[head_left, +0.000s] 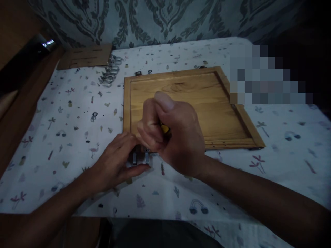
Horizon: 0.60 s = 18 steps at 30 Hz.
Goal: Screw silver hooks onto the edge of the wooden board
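Observation:
A wooden framed panel (181, 89) lies flat on the patterned cloth in front of me. My right hand (181, 134) is closed in a fist above its near left part, around a tool with a yellow and black handle (164, 129). The tool's lower end is hidden behind my fingers, so its kind does not show. At the panel's near left corner my left hand (111, 163) pinches a small metal fitting (147, 158) with two prongs against the edge. Its thumb lies below the prongs, the fingers above.
Several ring-shaped metal fittings (110, 72) lie in a row beside a slotted cardboard piece (85, 57) at the back left. Dark fittings (139, 73) sit along the panel's far edge. A dark glossy object (28, 58) stands at far left. The cloth (144, 196) drops over the near edge.

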### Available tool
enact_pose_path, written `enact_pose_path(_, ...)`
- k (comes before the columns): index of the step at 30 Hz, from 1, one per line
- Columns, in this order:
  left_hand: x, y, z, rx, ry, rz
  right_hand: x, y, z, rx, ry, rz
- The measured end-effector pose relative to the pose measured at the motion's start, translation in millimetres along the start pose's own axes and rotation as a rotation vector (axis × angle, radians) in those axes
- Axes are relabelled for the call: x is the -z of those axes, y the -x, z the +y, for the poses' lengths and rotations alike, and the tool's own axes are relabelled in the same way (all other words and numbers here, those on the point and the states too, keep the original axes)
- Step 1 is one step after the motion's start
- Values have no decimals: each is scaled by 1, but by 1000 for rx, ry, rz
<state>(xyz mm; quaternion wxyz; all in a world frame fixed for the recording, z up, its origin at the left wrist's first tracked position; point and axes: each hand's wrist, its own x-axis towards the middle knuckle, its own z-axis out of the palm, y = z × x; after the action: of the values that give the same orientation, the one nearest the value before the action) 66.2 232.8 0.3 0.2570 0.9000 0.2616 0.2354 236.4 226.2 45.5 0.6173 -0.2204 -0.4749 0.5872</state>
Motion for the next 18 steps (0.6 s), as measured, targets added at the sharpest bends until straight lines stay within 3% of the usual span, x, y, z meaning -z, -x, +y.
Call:
enact_pose_path(5,0,1,0,7,7,-3,2,1,1,-64,55,24)
enact_pose_path(11,13,1,2,69,69,-4,6,1,6,-26,-17,-26)
enact_pose_path(14,23,0,-6,184,32,117,7,1,9,-15,-37,-57)
enact_pose_path(18,44,-3,-38,441,-90,262,8,1,11,10,-24,-92)
